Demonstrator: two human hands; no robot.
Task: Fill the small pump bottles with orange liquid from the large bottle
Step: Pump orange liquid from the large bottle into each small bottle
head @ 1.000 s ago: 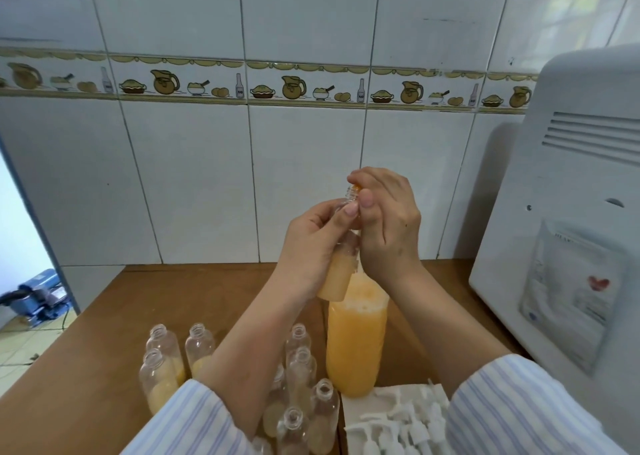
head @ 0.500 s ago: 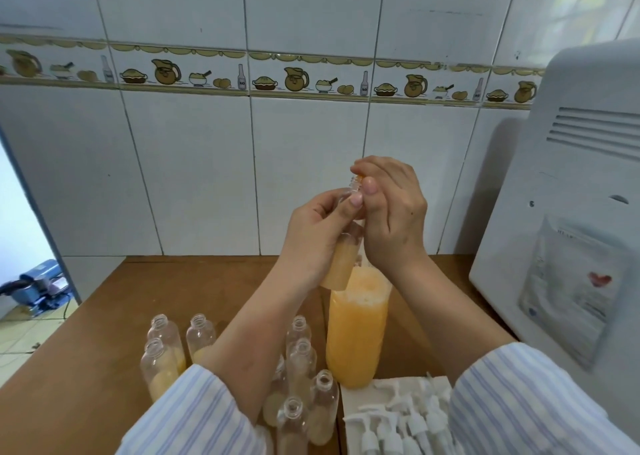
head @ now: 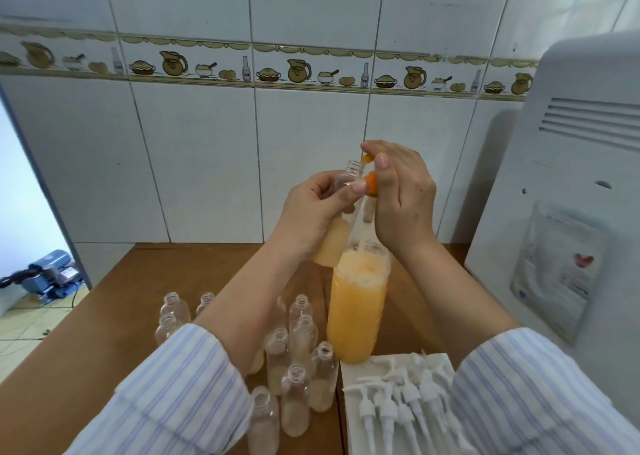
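- My left hand [head: 311, 212] fingers wrap the small bottle [head: 337, 226], holding it tilted with its open threaded neck up and toward the right hand; lower part shows pale orange liquid, so it's partly filled.
- My right hand [head: 401, 194] fingers pinch an orange-tipped dropper [head: 369, 194]; the orange bulb sits between thumb and forefinger, tube pointing down toward the large bottle [head: 356, 302].
- Dropper tip hangs just above the large bottle's open mouth, beside the small bottle's neck, not in it. Keeping both over the big bottle means drips fall back in rather than on the worktop [head: 104, 333].
- Large bottle stands upright on the worktop, nearly full, foam on top.
- Cluster of open small bottles [head: 294, 378] stands left of it, close to hand; most look clear with a little pale liquid at the base, fill levels hard to read.
- White pumps [head: 398, 399] lie on a white tissue [head: 353, 420] right of the cluster, ready for capping.
- Judgement: mid-transfer, next is another draw from the large bottle. Many bottles left.
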